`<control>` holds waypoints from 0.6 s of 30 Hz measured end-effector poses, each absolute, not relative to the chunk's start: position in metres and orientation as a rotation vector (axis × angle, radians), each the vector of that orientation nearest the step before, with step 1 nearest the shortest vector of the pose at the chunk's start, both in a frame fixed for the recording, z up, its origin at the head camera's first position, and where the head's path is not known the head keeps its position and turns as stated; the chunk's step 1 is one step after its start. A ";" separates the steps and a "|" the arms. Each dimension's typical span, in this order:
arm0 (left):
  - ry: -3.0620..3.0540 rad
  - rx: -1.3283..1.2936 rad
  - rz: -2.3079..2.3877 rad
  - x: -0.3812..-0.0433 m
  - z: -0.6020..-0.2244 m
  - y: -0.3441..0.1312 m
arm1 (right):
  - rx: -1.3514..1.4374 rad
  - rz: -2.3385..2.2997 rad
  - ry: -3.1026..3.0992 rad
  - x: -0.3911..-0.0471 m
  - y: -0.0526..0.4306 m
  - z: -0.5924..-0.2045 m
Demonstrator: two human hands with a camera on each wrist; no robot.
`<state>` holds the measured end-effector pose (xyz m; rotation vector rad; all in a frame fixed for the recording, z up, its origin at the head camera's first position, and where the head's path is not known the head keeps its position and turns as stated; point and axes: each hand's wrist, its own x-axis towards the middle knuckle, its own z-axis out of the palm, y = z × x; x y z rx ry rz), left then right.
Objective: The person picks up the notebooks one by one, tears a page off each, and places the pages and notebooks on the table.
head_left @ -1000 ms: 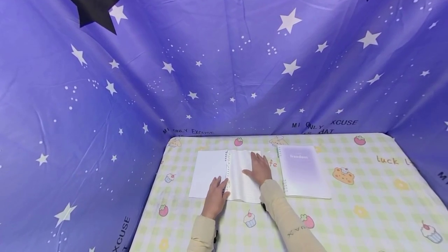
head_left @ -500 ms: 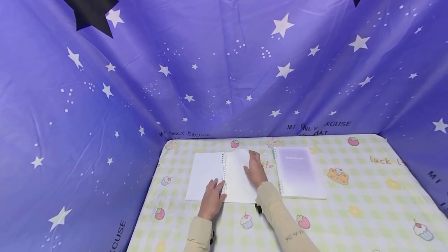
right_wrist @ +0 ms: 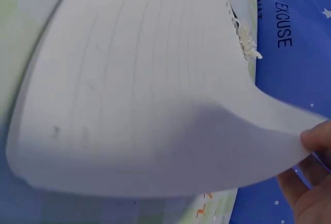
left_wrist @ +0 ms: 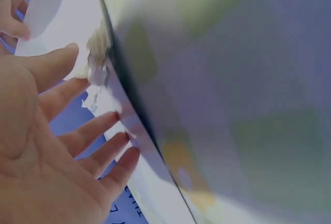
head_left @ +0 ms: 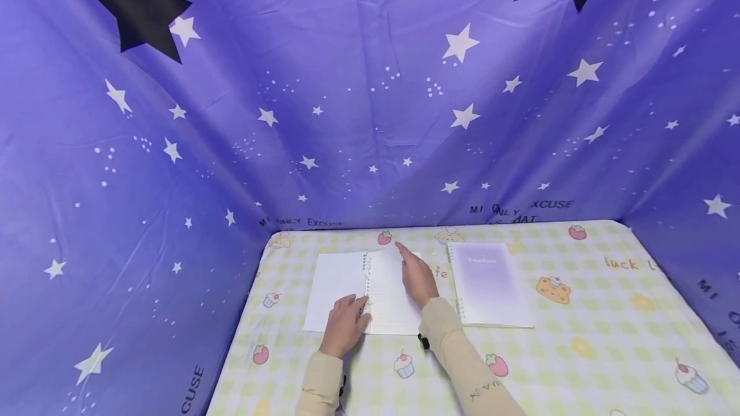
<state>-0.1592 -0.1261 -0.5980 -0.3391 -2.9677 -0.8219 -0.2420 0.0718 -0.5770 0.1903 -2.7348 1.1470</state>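
Note:
A spiral notebook [head_left: 390, 310] lies open on the table, a blank white side at left and a lined page at right. My left hand [head_left: 342, 325] rests on the left side by the rings, fingers extended and slightly spread in the left wrist view. My right hand [head_left: 419, 280] pinches the far outer corner of a lined page [right_wrist: 155, 89], thumb on one face and fingers behind it. That page curves up toward the hand in the right wrist view. Frayed white paper shreds [left_wrist: 97, 53] stick out at the rings.
A second spiral notebook [head_left: 493, 291], closed, with a purple cover reading "freedom", lies just right of the open one. The green-checked tablecloth [head_left: 451, 390] covers the table. A purple star-patterned curtain [head_left: 370, 114] hangs behind and along the sides.
My right hand has gone from lying over the right page to pinching its far corner, lifting it and shifting slightly left. My left hand stays near the rings. The head view has shifted slightly.

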 end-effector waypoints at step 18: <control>-3.035 -0.446 -0.792 -0.188 -0.608 -0.143 | 0.445 0.950 -2.723 -0.209 0.065 -0.584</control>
